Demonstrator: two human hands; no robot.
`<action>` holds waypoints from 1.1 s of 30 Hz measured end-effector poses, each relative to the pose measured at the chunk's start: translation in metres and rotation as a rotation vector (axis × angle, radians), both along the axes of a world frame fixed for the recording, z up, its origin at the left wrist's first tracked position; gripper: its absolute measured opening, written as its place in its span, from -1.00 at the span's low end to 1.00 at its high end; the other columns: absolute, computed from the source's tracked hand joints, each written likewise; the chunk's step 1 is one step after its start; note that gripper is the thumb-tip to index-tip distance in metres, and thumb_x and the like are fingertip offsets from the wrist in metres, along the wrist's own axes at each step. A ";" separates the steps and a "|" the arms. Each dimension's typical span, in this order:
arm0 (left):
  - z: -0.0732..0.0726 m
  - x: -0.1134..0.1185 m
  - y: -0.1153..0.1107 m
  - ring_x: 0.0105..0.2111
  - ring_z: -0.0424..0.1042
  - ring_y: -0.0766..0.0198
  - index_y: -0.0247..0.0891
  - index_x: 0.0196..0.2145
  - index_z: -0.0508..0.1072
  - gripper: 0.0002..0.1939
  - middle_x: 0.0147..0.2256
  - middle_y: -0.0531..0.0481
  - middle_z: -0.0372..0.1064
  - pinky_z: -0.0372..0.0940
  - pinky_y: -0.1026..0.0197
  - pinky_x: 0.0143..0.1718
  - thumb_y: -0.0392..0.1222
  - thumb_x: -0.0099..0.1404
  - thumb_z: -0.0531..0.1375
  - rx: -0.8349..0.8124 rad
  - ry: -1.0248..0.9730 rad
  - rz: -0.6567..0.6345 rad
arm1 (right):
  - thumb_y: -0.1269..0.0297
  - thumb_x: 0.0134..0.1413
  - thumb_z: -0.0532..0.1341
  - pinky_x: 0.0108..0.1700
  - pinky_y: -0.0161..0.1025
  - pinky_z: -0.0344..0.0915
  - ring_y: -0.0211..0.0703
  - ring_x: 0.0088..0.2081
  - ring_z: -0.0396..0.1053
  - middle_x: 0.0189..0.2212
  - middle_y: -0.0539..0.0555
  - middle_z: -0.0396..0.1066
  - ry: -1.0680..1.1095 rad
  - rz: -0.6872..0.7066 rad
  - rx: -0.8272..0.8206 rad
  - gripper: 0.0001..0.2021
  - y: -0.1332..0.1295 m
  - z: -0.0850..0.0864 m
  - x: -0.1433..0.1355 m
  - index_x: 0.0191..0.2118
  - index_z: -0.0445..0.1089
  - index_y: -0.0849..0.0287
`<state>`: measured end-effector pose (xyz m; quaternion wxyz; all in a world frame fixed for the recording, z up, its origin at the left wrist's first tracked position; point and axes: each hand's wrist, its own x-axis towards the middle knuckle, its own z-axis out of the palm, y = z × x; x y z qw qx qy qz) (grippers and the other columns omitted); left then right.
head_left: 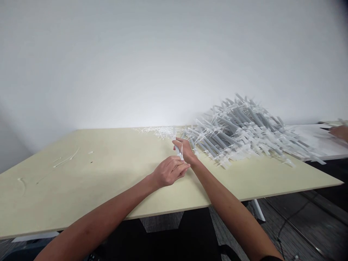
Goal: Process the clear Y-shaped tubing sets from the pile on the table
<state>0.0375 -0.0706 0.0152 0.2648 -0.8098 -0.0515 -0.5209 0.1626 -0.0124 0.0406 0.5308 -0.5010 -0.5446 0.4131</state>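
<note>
The gray tube (pixel 177 149) is just left of the big pile of gray tubes (pixel 233 127). The right hand (pixel 186 149) grips it, and the left hand (pixel 170 171) pinches its white end (pixel 180 156). Little white strips (pixel 163 132) lie left of the pile; another person's hand (pixel 340 132) is right of it.

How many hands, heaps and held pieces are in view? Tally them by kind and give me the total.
Hands: 3 (left hand, right hand, another person's hand)
Heaps: 2 (grey tube heap, white strip heap)
Held pieces: 1 (grey tube with white tie)
Total: 6
Pieces within the heaps overlap too much to count.
</note>
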 end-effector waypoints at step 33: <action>-0.003 0.001 0.009 -0.21 0.35 0.27 -0.27 -0.15 0.38 -0.77 -0.27 -0.03 0.42 0.19 0.12 -0.12 -0.39 0.22 0.13 0.104 0.074 0.227 | 0.26 0.05 0.18 -0.40 -0.40 0.27 -0.35 -0.45 0.31 -0.40 0.03 0.42 0.493 0.733 -0.236 -0.71 -0.006 0.019 0.004 -0.09 0.40 0.21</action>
